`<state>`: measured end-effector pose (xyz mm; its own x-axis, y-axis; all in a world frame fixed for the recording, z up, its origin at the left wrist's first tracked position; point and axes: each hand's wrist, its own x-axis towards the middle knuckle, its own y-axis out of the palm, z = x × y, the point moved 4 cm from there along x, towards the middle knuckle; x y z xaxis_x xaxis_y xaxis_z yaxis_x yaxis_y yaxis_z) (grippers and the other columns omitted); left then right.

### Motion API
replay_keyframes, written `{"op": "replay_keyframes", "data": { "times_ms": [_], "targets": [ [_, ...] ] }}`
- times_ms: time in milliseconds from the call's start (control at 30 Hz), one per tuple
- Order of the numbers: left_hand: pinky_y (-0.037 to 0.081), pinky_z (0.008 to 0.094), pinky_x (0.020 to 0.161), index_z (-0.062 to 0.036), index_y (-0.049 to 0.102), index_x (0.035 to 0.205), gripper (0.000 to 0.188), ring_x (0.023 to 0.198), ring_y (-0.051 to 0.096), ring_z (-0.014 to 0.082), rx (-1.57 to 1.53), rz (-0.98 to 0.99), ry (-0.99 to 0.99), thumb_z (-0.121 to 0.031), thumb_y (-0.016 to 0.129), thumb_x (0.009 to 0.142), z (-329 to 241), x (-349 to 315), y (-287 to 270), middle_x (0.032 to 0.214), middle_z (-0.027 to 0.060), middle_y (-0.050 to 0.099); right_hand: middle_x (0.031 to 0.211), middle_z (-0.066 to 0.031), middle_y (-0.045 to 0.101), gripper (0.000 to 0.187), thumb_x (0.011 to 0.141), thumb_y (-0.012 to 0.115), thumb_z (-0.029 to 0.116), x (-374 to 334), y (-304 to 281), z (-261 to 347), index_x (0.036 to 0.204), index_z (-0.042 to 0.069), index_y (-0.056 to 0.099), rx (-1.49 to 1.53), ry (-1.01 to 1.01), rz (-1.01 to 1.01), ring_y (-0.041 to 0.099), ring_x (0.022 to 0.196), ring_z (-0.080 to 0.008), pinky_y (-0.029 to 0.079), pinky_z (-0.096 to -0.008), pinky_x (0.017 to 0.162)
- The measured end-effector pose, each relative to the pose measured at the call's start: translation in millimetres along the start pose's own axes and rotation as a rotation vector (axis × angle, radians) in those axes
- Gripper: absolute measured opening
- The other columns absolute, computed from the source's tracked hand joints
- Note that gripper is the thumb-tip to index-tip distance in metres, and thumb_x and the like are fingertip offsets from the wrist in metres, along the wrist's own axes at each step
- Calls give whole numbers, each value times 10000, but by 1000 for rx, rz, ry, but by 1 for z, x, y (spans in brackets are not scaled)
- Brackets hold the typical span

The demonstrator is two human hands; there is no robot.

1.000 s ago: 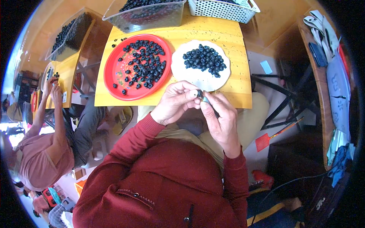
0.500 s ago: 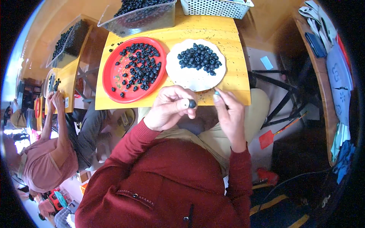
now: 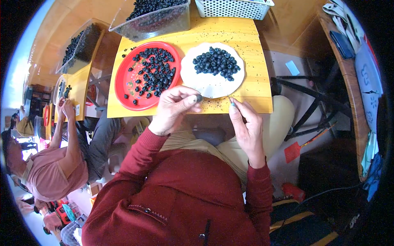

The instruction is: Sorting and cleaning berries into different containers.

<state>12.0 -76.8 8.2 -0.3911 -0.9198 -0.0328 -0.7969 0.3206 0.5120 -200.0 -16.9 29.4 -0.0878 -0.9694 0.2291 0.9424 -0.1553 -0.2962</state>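
Observation:
My left hand (image 3: 175,107) pinches a blueberry (image 3: 199,98), dark and round, between thumb and fingertips just before the front edge of the white plate. To its right, my right hand (image 3: 248,127) is closed on a small thin tool (image 3: 233,104) with a teal part; its tip points up toward the table edge and most of it is hidden by the fingers. Dark blueberries (image 3: 155,69) lie spread over a red round plate (image 3: 127,100) on the left. More blueberries (image 3: 217,62) are heaped on a scallop-edged white plate (image 3: 213,88) beside it.
Behind the plates stands a clear plastic bin (image 3: 164,28) full of dark berries, next to a white perforated basket (image 3: 234,9). Brown crumbs dot the wooden table (image 3: 252,78). At another table on the left, a person (image 3: 57,164) works with both hands.
My left hand has moved slightly left and up with the blueberry. The right hand has shifted slightly, its tool tip now showing. The view has shifted a little.

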Motion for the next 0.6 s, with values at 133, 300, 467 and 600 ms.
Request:
{"op": "replay_keyframes", "data": {
  "times_ms": [133, 300, 467, 600],
  "targets": [
    [549, 250, 757, 5, 710, 1013, 123, 802, 668, 103, 578, -211, 212, -14, 717, 892, -30, 1, -26, 947, 66, 721, 785, -141, 606, 305, 985, 622, 187, -6, -2, -10, 1142, -71, 663, 14, 16, -20, 591, 701, -202, 466, -330, 649],
    [527, 238, 727, 12, 717, 922, 87, 779, 654, 106, 1103, -446, 286, -10, 749, 845, -62, 1, -52, 910, 64, 712, 805, -137, 623, 305, 979, 632, 189, -14, -3, -25, 1133, -72, 667, 69, 54, -51, 603, 730, -194, 477, -321, 671],
    [529, 270, 745, 24, 705, 924, 123, 820, 659, 154, 1362, -351, 436, 4, 753, 813, -65, 5, -34, 927, 99, 701, 854, -146, 655, 303, 977, 632, 181, -20, -7, -33, 1139, -72, 668, 72, 65, -78, 615, 747, -196, 486, -314, 703],
    [548, 333, 782, 7, 708, 930, 144, 868, 688, 243, 1426, -123, 513, 5, 746, 792, -44, 21, 2, 934, 120, 701, 879, -150, 672, 308, 980, 630, 182, -27, -11, -36, 1145, -75, 667, 81, 87, -89, 625, 778, -189, 491, -316, 723]
  ]
}}
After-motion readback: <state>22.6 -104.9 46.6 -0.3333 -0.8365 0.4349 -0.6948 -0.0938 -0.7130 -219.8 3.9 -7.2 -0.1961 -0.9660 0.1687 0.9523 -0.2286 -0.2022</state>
